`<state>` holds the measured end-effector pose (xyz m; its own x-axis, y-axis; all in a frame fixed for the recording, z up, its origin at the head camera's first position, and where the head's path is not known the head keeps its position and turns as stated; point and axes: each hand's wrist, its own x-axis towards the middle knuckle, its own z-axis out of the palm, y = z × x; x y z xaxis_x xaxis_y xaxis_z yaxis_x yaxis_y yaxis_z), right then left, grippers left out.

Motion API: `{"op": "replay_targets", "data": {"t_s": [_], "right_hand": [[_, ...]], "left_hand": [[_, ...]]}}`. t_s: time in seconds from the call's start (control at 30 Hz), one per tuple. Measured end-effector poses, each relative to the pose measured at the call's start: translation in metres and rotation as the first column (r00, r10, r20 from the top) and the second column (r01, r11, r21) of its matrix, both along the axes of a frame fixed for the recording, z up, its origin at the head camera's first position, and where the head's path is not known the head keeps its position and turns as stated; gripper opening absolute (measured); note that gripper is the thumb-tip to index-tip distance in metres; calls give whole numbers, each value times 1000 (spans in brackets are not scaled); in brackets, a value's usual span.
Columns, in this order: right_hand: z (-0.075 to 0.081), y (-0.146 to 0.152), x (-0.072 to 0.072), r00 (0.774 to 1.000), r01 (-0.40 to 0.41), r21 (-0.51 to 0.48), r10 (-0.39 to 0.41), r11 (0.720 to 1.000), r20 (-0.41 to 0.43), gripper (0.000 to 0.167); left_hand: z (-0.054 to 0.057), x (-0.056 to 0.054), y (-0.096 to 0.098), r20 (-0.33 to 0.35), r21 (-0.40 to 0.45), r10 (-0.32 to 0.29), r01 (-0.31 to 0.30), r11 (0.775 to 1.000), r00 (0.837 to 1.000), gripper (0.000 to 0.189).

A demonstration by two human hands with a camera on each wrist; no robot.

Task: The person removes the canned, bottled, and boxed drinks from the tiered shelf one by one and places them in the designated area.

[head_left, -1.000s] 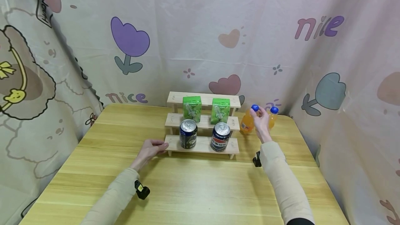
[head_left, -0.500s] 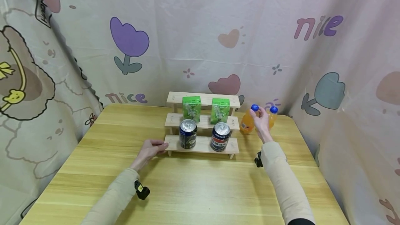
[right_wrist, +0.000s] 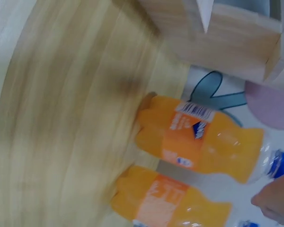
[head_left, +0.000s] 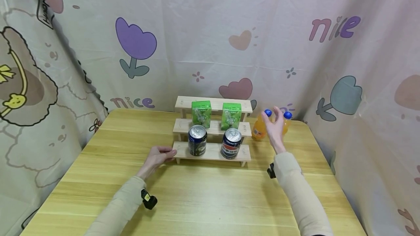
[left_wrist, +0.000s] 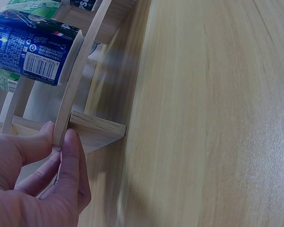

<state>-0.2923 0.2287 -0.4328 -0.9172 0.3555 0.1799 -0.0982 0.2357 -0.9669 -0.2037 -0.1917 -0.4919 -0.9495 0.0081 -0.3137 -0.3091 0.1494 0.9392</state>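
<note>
- Left hand pinches the near tier of the wooden shelf; cans stand to its right, green cartons beyond.
- Right hand has released, fingers parted, partly screening two orange bottles just beside it.
- Half a second ago, its fingers met around a blue cap.

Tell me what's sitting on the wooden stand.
On the wooden stand, two dark blue cans stand on the bottom shelf and two green cartons on the middle shelf. Anything directly behind the cartons is hidden, and the cans cover parts of the middle shelf's front edge.
</note>
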Motion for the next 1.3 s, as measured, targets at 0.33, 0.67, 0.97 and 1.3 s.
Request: {"op": "replay_targets", "data": {"t_s": [0.33,0.67,0.97,1.3], "right_hand": [[16,-27,10,963,-61,46,70,997,-261,60],[28,-49,6,878,-424,-7,409,906,-250,56],[41,-64,5,854,-512,60,516,857,-65,54],[42,-67,-1,848,-528,86,530,845,0,52]], "left_hand": [[-1,0,0,6,-9,-10,10,1000,1000,46],[0,-1,0,9,-12,-8,8,1000,1000,44],[1,-1,0,4,11,-13,13,1000,1000,45],[1,0,-1,14,-1,-18,18,1000,1000,46]]}}
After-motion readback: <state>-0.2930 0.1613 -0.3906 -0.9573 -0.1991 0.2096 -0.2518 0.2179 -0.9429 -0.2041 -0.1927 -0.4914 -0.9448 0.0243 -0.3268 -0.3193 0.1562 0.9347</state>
